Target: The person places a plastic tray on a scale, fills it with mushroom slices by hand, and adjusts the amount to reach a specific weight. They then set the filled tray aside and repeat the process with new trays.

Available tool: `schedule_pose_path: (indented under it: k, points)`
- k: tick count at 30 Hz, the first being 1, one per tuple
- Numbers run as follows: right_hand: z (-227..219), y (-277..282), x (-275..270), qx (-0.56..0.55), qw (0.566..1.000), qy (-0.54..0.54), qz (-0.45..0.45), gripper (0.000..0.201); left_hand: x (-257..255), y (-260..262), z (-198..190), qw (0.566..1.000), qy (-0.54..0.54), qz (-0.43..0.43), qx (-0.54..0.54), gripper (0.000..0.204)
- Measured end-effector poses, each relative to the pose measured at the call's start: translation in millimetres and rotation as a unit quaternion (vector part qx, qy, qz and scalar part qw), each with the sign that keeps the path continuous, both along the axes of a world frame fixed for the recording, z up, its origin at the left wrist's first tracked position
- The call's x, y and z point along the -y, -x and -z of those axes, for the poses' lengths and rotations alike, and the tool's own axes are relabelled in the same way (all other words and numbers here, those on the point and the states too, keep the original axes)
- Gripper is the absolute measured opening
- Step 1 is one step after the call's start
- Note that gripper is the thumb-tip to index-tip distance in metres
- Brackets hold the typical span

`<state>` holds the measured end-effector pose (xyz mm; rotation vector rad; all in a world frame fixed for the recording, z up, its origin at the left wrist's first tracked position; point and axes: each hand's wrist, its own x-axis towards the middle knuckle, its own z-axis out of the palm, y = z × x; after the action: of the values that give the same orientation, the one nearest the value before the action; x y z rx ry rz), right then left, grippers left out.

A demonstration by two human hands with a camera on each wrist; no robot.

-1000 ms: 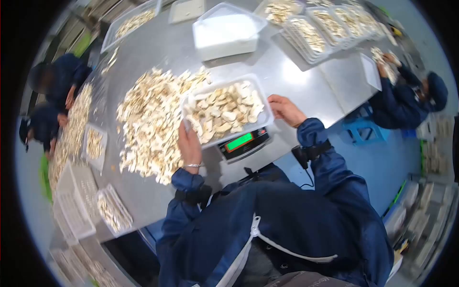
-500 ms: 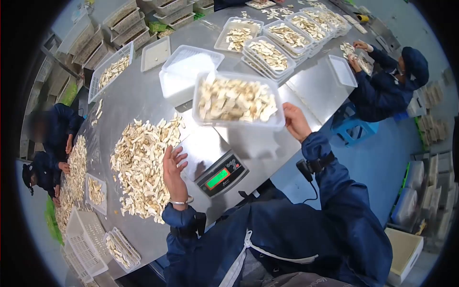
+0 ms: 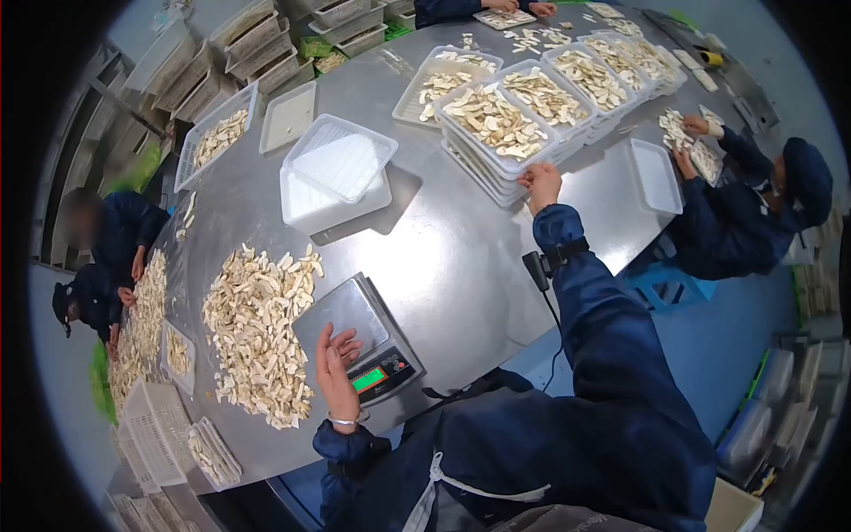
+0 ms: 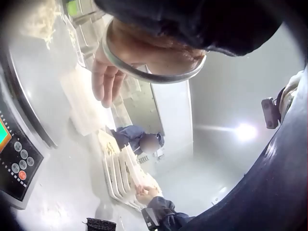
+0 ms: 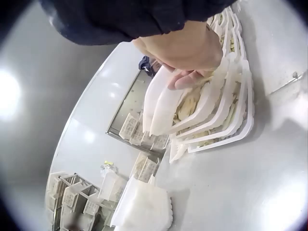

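Near my table's (image 3: 461, 257) left edge lies a heap of slices (image 3: 253, 332); empty white tubs (image 3: 332, 177) sit mid-table.

Food packing plant; steel table (image 3: 461, 257), scale (image 3: 368, 341), uniformed workers

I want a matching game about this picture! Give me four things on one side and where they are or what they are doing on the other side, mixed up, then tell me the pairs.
Things:
1. right hand
2. left hand
3. pile of mushroom slices
4. empty trays

Places or states:
A. loose on the steel table, left of the scale
B. stacked alone, nothing in them
C. gripping the rim of the top filled tray on the stack
D. open above the scale, holding nothing

Pairs: 1-C, 2-D, 3-A, 4-B
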<state>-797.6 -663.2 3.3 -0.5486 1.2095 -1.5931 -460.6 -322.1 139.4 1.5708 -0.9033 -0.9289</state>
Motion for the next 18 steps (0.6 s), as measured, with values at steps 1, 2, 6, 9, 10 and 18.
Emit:
schedule_pose_path:
  k: [1, 2, 6, 9, 10, 18]
  points:
    - [4, 0, 4, 0.007, 1.0, -0.008, 0.001, 0.009, 1, 3, -1, 1.0, -0.003, -0.005, 0.005, 0.047]
    - [8, 1, 8, 0.013, 0.999, -0.015, -0.026, 0.01, 3, 6, -1, 1.0, -0.008, -0.009, 0.009, 0.047]
    - [-4, 9, 3, 0.055, 0.991, -0.053, -0.106, 0.017, 18, 19, 0, 1.0, -0.01, 0.004, 0.02, 0.045]
    - [-27, 31, -22, -0.031, 0.989, -0.068, -0.124, 0.023, 38, 18, 6, 0.998, -0.012, 0.037, 0.043, 0.043]
    - [-30, 41, -26, -0.079, 0.986, -0.069, -0.133, 0.025, 48, 18, 6, 0.997, -0.013, 0.049, 0.064, 0.043]
    - [28, 276, -42, -0.667, 0.734, -0.112, 0.053, 0.059, 135, -20, 29, 0.973, 0.027, 0.078, 0.217, 0.04]
